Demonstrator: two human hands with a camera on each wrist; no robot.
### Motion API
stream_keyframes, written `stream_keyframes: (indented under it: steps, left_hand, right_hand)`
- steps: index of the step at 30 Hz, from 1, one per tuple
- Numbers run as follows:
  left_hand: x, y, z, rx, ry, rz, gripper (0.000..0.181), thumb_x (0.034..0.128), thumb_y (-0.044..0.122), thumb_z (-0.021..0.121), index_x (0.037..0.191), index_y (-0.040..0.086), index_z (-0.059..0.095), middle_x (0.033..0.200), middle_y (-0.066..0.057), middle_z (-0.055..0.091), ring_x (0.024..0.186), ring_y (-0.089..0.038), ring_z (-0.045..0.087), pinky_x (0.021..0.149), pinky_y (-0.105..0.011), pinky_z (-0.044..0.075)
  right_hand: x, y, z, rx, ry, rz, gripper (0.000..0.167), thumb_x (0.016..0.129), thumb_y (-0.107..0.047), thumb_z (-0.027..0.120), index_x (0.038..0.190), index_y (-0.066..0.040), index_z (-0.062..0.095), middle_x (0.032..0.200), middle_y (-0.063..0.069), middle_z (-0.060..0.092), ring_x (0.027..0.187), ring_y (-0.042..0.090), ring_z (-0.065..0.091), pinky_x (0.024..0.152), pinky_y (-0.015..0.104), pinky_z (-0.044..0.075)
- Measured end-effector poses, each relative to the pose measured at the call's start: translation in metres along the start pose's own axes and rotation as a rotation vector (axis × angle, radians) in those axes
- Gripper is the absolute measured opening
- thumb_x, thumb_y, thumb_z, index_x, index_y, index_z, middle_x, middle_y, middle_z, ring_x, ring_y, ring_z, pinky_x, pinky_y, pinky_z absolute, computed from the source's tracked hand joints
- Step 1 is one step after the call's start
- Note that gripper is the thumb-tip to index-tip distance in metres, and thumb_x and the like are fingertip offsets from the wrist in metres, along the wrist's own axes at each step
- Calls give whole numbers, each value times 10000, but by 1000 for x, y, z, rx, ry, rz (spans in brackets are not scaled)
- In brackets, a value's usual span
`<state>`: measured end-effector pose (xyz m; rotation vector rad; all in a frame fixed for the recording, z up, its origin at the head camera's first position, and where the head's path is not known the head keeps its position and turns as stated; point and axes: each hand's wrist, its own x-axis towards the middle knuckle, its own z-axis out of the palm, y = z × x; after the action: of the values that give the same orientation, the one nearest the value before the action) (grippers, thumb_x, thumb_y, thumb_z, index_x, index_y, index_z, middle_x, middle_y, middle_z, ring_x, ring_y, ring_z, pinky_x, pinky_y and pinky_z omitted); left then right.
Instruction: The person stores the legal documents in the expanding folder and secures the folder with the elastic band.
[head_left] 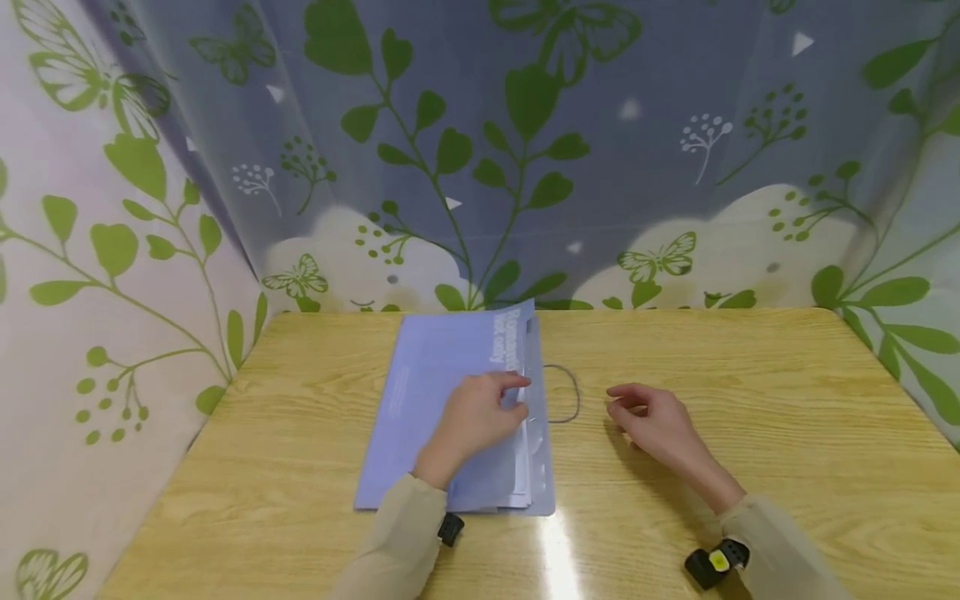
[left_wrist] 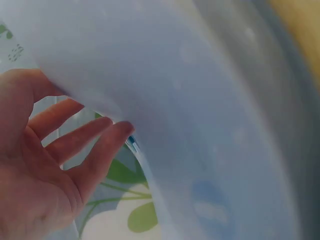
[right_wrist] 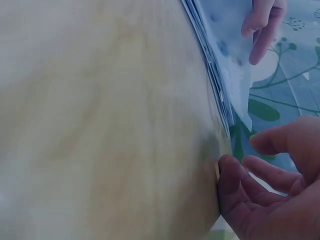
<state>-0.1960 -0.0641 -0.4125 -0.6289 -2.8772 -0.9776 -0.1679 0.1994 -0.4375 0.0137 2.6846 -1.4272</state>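
Observation:
A periwinkle-blue folder (head_left: 427,392) with white lettering lies on the table, white sheets showing at its right edge. My left hand (head_left: 480,412) reaches over it and holds the right edge of its front cover, which stands a little raised. In the left wrist view the thumb and fingers of the left hand (left_wrist: 65,145) meet the edge of the blurred cover (left_wrist: 190,100); some fingertip contact is hidden. A grey cord loop (head_left: 577,392) sticks out from the folder's right side. My right hand (head_left: 660,425) hovers right of the loop, fingers loosely bent and holding nothing.
The wood-grain table (head_left: 810,400) extends on both sides of the folder. A curtain (head_left: 480,167) with leaves and butterflies hangs behind the table and along both sides. Dark wrist devices (head_left: 708,567) sit on both sleeves.

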Motion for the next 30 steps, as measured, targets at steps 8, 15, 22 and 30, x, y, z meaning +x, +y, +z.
stream_keyframes:
  steps: [8,15,22,30]
  left_hand:
    - [2,1,10,36,-65,-39,380,874,235,682,1242,175,755,809,-75,714,521,-87,351,497,-268,321]
    - [1,0,10,97,-133,-38,399,909,357,675,1272,206,739,1239,-59,749,1062,-273,711,838,-443,564]
    - [-2,-16,-11,-121,-190,-60,455,921,259,709,1352,116,676,1344,-113,684,1228,-292,629,1028,-477,505]
    - [-4,-36,-32,34,-224,-172,672,853,272,798,1450,64,568,1565,-186,477,1469,-411,411,1218,-520,323]
  right_hand:
    - [29,-7,12,-55,-7,-21,347,972,-207,641,1245,4,681,1064,162,711,714,146,639,577,272,521]
    - [46,-11,21,-171,36,-65,281,911,-230,700,1100,-28,752,926,86,730,795,167,610,667,276,469]
    - [50,-14,25,-214,37,-54,202,906,-215,725,1004,-45,770,866,64,697,797,190,587,685,281,439]
    - [53,-15,24,-203,63,-7,135,863,-162,693,876,-49,766,797,46,713,632,145,563,576,270,447]
